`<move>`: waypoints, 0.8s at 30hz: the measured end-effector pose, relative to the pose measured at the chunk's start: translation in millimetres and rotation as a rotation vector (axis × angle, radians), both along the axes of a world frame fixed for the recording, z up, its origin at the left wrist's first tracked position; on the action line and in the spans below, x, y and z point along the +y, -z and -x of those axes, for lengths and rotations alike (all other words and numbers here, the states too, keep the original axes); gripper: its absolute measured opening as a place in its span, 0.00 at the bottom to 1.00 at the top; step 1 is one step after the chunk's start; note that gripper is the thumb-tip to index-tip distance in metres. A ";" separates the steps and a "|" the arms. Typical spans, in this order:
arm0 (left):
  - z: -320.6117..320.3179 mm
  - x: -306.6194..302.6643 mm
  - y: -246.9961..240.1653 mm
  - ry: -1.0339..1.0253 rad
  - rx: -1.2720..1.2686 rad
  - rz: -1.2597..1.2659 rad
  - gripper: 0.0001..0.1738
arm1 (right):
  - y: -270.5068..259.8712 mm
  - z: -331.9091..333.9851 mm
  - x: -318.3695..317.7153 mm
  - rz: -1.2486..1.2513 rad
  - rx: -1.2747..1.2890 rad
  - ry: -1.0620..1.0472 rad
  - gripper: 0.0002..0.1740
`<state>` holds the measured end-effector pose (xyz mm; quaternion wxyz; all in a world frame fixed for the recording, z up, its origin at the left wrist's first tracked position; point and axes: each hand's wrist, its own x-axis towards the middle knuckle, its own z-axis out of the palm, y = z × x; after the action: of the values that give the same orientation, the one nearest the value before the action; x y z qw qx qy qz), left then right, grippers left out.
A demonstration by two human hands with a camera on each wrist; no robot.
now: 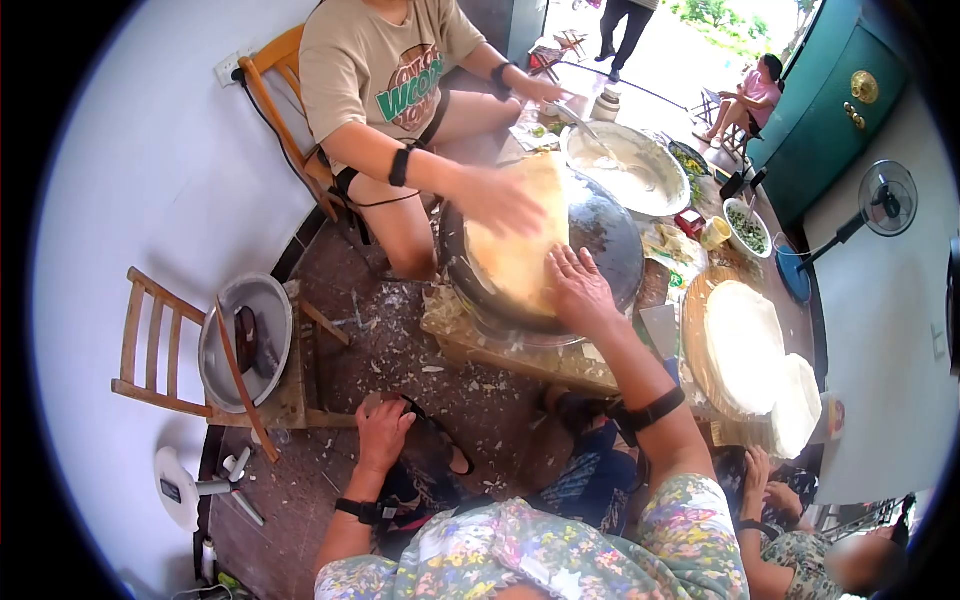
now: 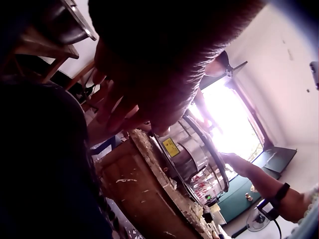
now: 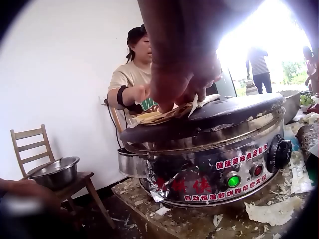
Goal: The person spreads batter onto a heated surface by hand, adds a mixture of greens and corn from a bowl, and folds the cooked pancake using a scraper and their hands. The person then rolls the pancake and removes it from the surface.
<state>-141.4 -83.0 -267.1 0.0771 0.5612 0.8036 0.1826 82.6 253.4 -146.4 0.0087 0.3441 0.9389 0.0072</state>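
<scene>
A thin, golden pancake (image 1: 515, 240) lies folded on the round black griddle (image 1: 612, 225), a straight edge along its right side. My right hand (image 1: 582, 290) is at the near end of that edge; in the right wrist view its fingers (image 3: 172, 92) bend down and pinch the edge, with a pale flap (image 3: 194, 105) showing beside them. Opposite me, a seated person's hand (image 1: 505, 205) spreads over the same pancake, slightly blurred. My left hand (image 1: 385, 432) rests on my knee, fingers loosely bent and holding nothing. It appears dark and backlit in the left wrist view.
A basin of batter (image 1: 640, 170) stands behind the griddle. Stacked pale pancakes (image 1: 740, 335) lie on a round board at the right. A green light (image 3: 233, 181) glows on the griddle's front. A metal basin (image 1: 215, 345) sits on a wooden chair at left. Scraps litter the floor.
</scene>
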 end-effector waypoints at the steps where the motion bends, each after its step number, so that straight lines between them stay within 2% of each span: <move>1: 0.5 0.4 -2.2 0.003 -0.016 0.009 0.21 | -3.2 1.1 -0.8 -0.001 -0.027 0.006 0.35; 4: 2.4 -2.1 -4.6 -0.016 0.021 -0.041 0.22 | -33.6 -5.5 9.7 0.267 -0.042 0.039 0.35; 7: 8.3 -1.1 -4.3 -0.061 0.024 -0.092 0.23 | -56.8 -15.3 32.5 -0.008 0.207 0.143 0.36; 13: 15.5 6.5 -8.9 -0.071 0.046 -0.106 0.26 | -35.3 16.8 72.0 -0.012 0.036 0.097 0.42; 14: 16.2 7.5 -9.6 -0.076 0.052 -0.101 0.26 | -29.2 24.1 77.1 -0.004 0.060 0.081 0.41; 17: 19.9 14.3 -19.2 -0.059 0.040 -0.118 0.25 | -25.6 38.3 76.0 -0.113 -0.100 0.054 0.40; 18: 22.8 18.6 -21.5 -0.052 0.050 -0.126 0.25 | -21.5 39.3 75.5 -0.120 -0.062 0.051 0.38; 21: 30.5 40.2 -29.0 -0.013 0.069 -0.152 0.24 | -15.1 39.5 83.7 0.064 0.010 0.079 0.34; 24: 33.1 63.9 -44.7 0.048 0.072 -0.184 0.23 | -28.8 35.7 83.0 0.092 0.014 0.050 0.31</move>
<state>-174.4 -19.1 -222.4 0.0006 0.5910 0.7722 0.2332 47.0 336.5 -117.6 0.0182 0.3669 0.9293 -0.0385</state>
